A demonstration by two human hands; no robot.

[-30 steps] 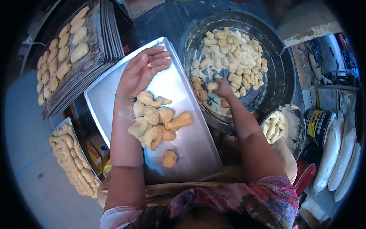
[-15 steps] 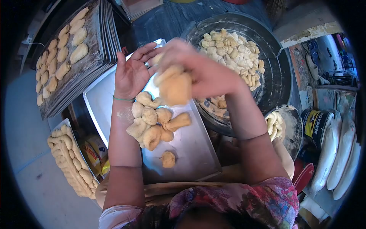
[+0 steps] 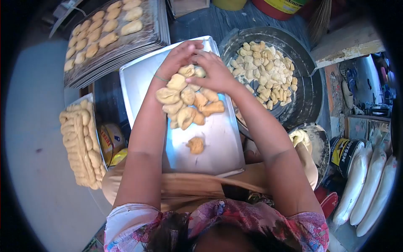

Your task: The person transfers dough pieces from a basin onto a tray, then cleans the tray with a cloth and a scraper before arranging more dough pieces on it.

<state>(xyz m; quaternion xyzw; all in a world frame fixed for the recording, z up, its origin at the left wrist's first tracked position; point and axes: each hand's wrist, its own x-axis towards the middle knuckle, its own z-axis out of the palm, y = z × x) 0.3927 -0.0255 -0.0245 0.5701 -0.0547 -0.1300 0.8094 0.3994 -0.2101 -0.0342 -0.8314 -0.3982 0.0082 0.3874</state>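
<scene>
A pile of dough pieces lies on the metal tray over my lap. At the pile's far end, my left hand curves along the left side, fingers apart and pointing toward the other hand. My right hand wraps its thumb and fingers around dough pieces there. The two hands meet at the fingertips, where some fingers overlap and are partly hidden. Nearer to me, a single orange dough lump sits apart on the tray.
A round dark basin at the right holds many floured dough pieces. Stacked baking sheets with shaped dough stand back left. Braided dough fills a tray at the left. A can and plastic-wrapped rolls are at the right.
My right hand has lowered its dough pieces onto the far end of the pile. My left hand has turned from palm-up to curving inward. The view has shifted.
</scene>
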